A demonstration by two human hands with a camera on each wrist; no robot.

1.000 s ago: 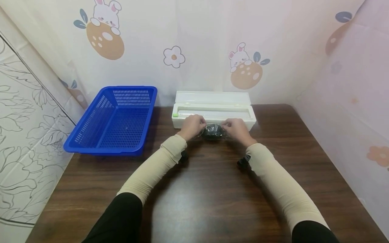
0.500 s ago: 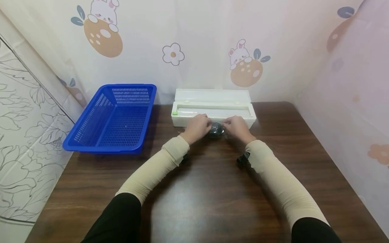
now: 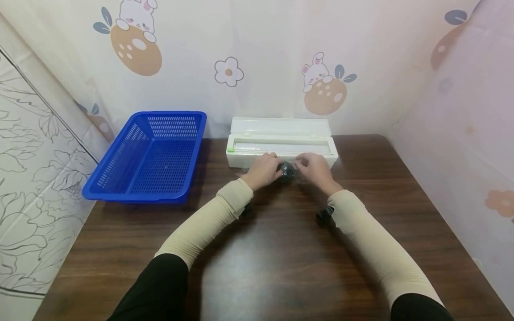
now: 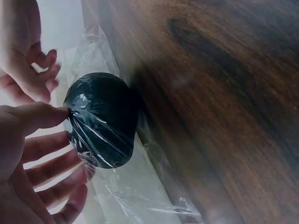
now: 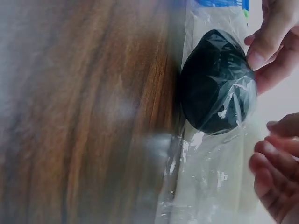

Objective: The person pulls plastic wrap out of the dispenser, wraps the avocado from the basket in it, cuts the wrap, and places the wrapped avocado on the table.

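A dark green-black rounded object (image 3: 287,170) is wrapped in clear cling film, its kind not plain. My left hand (image 3: 265,170) holds it from the left; in the left wrist view the thumb presses on gathered film (image 4: 72,114) and the other fingers reach behind the object. Loose film spreads past the object on both sides. Right of it, my right hand (image 3: 315,169) has its fingers bent loosely. The right wrist view has this hand (image 5: 280,163) a little apart from the object (image 5: 217,88), with nothing between thumb and fingers.
Just behind the hands stands a long white cling film box (image 3: 241,159), lid (image 3: 281,126) raised, a film roll inside and a green slider (image 3: 230,150) on its left end. A blue plastic basket (image 3: 138,196) sits at the left of the brown wooden table (image 3: 273,267). Printed curtains hang behind.
The left hand has moved right, onto the object, which now shows narrower in the head view. The right hand, close to the film a second ago, now has thumb and fingers apart.
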